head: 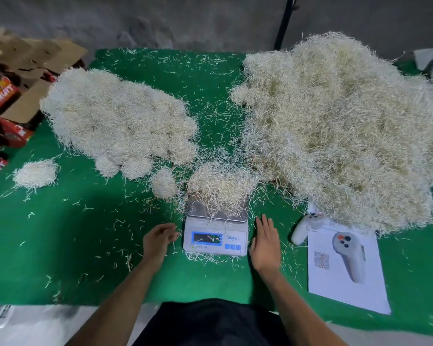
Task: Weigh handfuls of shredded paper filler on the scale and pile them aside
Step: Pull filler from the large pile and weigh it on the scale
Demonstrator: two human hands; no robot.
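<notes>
On scale: one handful of filler weighing, left hand loosely curled, right hand flat, both empty; weighed heap leftward, larger supply rightward — roughly a third done.

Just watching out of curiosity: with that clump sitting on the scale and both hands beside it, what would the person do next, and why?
Probably lift the clump off the scale and add it to the left pile. Both hands, left and right, are empty beside the scale.
</notes>
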